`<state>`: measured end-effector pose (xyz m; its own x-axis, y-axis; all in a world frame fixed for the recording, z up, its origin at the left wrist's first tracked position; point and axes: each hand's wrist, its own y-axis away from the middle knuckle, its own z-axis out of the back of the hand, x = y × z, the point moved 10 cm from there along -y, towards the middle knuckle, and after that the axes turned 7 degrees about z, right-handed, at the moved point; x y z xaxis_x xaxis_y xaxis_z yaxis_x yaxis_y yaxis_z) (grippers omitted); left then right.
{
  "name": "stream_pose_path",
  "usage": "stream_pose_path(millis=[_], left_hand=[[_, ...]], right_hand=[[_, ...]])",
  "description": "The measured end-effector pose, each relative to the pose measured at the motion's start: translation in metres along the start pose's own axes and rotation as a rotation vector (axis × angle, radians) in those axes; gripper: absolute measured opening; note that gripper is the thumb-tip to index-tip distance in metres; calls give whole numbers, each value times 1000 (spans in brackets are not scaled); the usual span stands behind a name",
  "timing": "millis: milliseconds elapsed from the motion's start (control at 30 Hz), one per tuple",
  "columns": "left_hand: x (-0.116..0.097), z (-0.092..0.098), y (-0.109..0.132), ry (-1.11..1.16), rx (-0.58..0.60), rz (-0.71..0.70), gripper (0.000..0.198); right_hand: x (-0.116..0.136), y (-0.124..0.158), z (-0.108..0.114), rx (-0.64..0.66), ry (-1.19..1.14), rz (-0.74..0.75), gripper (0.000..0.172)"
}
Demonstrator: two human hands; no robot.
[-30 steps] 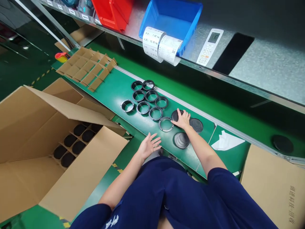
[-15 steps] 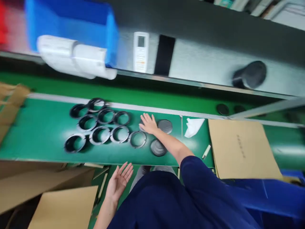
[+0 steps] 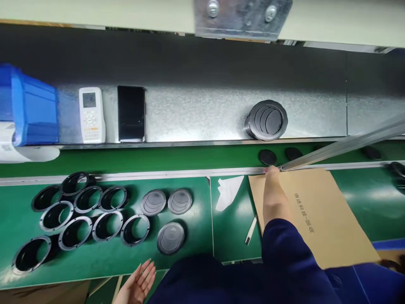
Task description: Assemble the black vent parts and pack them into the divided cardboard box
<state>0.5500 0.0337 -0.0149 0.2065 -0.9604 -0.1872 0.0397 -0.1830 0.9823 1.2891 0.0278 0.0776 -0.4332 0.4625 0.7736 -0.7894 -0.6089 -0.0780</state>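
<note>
My right hand (image 3: pixel 271 174) reaches across the cardboard sheet (image 3: pixel 319 215) to the conveyor's far rail. Its fingers are mostly hidden, beside a black disc (image 3: pixel 267 157) under the shelf; whether they touch it I cannot tell. Another black disc (image 3: pixel 293 153) lies to its right. My left hand (image 3: pixel 139 283) hangs by the near edge, palm up, fingers stretched, holding nothing. Near it lie three round louvred vent caps, including a front one (image 3: pixel 171 238) and a back one (image 3: pixel 180 201). Several black rings (image 3: pixel 135 230) stand to their left.
A metal shelf (image 3: pixel 202 114) crosses above the green surface (image 3: pixel 193 266), bearing a remote control (image 3: pixel 91 115), a phone (image 3: pixel 132 114), a blue bin (image 3: pixel 36 109) and a round vent (image 3: pixel 268 120). A slanted metal bar (image 3: pixel 341 145) stands right of my hand. White paper (image 3: pixel 228 192) and a marker-like stick (image 3: pixel 251 230) lie nearby.
My right hand has left the vent cap it was over and moved right to the far rail. My view has shifted right. The left hand stays open near the edge.
</note>
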Motion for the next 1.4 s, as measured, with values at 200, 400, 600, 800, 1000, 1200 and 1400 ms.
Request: stream_pose_path(millis=[200,400,600,800,1000,1200,1400], left_hand=[[-7,-30,14,-63,-45,-55,32],[-39,-104,46,-89,40,-279,35],[-75,-166,98,148,495,-573,62],[-75,-106,97,452,622,-412,62],[-67,-78,105,508,832,-295,84],[-68,-51,112,524,947,-276,75],[-80,-13,108,477,983,-291,80]], right_hand=[[-98,-27,-35,-252,-766,-600,36],[-5,41,-181,172,-1097,-657,34],[207,336,-288,1054,-1406,-768,31],[290,457,-255,1621,-1068,-367,56],[348,353,-228,842,-522,789,41],[372,395,-274,839,-207,1087,47],[389,426,-304,955,-306,916,65]])
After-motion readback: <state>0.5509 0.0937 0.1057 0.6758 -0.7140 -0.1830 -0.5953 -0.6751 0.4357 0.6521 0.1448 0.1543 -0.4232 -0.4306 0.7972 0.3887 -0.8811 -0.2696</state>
